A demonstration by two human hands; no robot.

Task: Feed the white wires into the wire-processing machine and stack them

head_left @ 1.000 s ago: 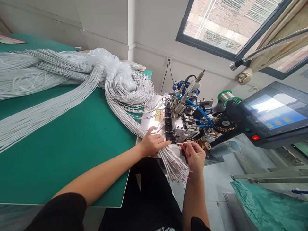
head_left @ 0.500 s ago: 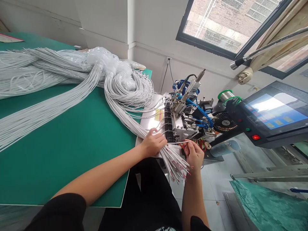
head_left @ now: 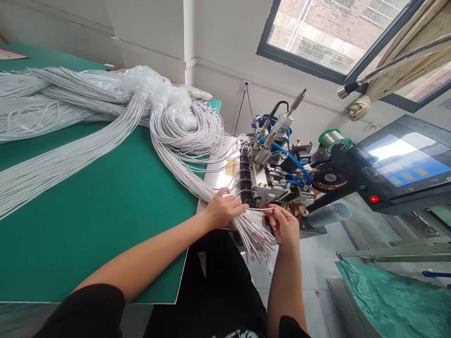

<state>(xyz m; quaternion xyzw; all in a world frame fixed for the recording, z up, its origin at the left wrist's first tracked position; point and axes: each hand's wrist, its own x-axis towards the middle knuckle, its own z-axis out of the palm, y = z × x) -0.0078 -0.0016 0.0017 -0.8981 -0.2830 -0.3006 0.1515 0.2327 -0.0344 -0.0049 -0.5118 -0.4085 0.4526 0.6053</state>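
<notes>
Across the green desk (head_left: pixel 116 202) your bundle of white wires (head_left: pixel 252 233) sweeps to your left hand (head_left: pixel 223 210), whose grip curls over it, seemingly to gather the loose ends, while one wire (head_left: pixel 259 209) stretches just beside the machine (head_left: pixel 262 179) into your right hand (head_left: pixel 286 226), fingertips pinching its end, likely to hold it apart.

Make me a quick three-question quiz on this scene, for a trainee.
1. True or false: the left hand is on the monitor screen.
2. Fill in: the right hand pinches a single white ____ between its fingertips.
3. What colour is the table top? A: red. B: green. C: yellow.

Key:
1. False; it is on the wire bundle.
2. wire.
3. B.
</notes>
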